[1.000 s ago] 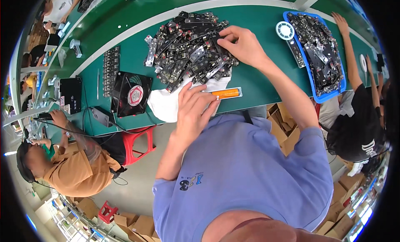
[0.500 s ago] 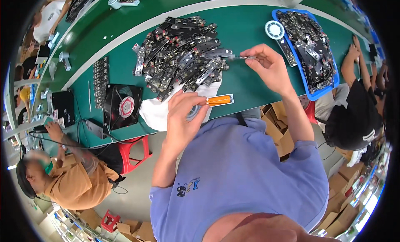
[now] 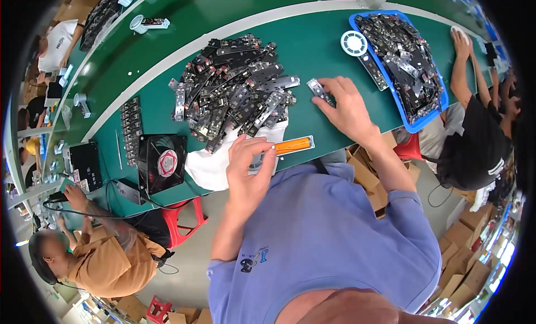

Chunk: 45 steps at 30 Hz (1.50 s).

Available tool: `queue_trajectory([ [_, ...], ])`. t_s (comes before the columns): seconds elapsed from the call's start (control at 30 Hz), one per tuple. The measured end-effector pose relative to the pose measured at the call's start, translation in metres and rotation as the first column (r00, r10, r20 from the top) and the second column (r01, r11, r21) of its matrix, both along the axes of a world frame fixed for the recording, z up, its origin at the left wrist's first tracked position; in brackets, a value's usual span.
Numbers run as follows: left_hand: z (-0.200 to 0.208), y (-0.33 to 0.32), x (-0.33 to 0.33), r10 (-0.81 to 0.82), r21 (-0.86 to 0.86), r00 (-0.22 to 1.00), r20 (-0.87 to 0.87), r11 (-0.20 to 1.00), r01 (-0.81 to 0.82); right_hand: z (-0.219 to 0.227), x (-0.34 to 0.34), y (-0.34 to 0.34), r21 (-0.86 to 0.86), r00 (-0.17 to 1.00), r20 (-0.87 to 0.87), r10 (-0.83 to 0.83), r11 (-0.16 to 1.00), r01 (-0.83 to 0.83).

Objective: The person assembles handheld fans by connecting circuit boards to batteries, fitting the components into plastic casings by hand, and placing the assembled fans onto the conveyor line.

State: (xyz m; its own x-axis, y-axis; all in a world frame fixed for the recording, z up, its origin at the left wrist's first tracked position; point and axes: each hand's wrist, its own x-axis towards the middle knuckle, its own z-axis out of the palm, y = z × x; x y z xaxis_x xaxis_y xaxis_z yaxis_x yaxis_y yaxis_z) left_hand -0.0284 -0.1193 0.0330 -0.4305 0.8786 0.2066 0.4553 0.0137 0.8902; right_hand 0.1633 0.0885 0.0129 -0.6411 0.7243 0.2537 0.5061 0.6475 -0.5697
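Risk sits with the small flat metal bracket (image 3: 319, 92) your right hand (image 3: 349, 109) pinches at its fingertips, just right of the heap of dark stamped brackets (image 3: 231, 95) mid-bench: thin, hard and slick, it could slip and vanish into that pile. Your left hand (image 3: 245, 170) curls shut around a small grey part (image 3: 261, 163) at the near edge of the green bench (image 3: 312, 45), above the white cloth (image 3: 212, 166) beside the orange-handled tool (image 3: 293, 145); a nudge could roll that tool off.
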Motion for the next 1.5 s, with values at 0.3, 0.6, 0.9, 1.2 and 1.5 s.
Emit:
queue_trajectory([
  [0.3, -0.006, 0.009, 0.009, 0.073, 0.063, 0.987, -0.145, 0.996, -0.064, 0.016, -0.004, -0.002, -0.752, 0.908, -0.375, -0.184, 0.633, -0.182],
  [0.6, -0.009, 0.013, 0.012, 0.100, 0.099, 0.952, -0.289, 0.992, -0.075, 0.020, -0.002, -0.016, -0.821, 0.787, -0.556, -0.267, 0.028, -0.570],
  [0.9, -0.008, 0.020, 0.013, 0.141, 0.125, 0.951, -0.275, 0.986, -0.110, 0.034, -0.010, -0.053, -0.827, 0.896, -0.444, -0.016, 0.393, -0.402],
  [1.2, -0.010, 0.019, 0.013, 0.155, 0.142, 0.947, -0.281, 0.983, -0.119, 0.036, -0.019, -0.063, -0.836, 0.906, -0.423, 0.009, 0.383, -0.394],
  [1.5, -0.010, 0.019, 0.012, 0.157, 0.164, 0.938, -0.310, 0.980, -0.110, 0.040, -0.021, -0.065, -0.840, 0.919, -0.392, 0.027, 0.397, -0.370],
])
